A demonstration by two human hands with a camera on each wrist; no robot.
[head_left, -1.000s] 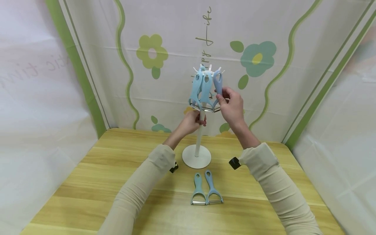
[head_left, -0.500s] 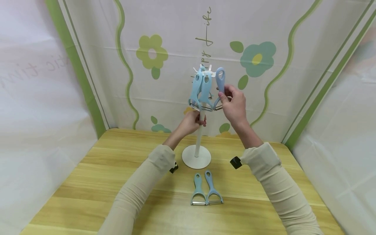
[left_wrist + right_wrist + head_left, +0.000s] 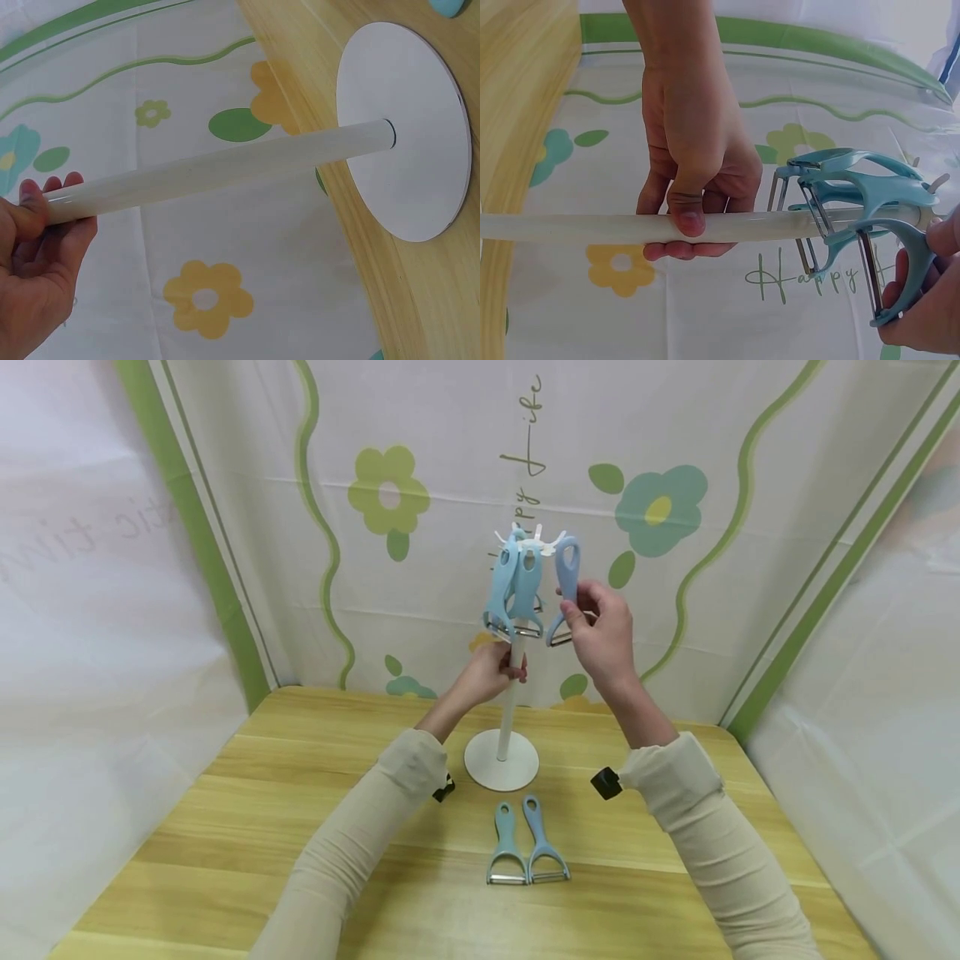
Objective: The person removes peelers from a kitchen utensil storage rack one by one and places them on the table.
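My left hand [image 3: 483, 673] grips the white pole [image 3: 217, 172] of an upright stand, with the fingers curled round it below the hanging tools. At the stand's top is a ring of white hooks [image 3: 537, 537], where several light-blue peelers [image 3: 528, 583] hang by their handle holes. Just right of those hooks, my right hand [image 3: 606, 635] pinches a periwinkle-blue peeler [image 3: 567, 568] by the handle, its loop upward and its blade downward. The right wrist view shows the blade end of this peeler [image 3: 915, 259] apart from the hanging ones, with thumb and fingers partly cut off by the frame.
The stand's round white base [image 3: 486, 768] rests on the wooden table [image 3: 300, 768]. In front of it lie a green peeler [image 3: 506, 837] and a blue peeler [image 3: 537, 835], side by side. A flower-printed cloth [image 3: 450, 468] hangs behind and at both sides.
The periwinkle-blue peeler has come off its hook and shifted right, away from the stand, in my right hand. My left hand has stayed on the pole.
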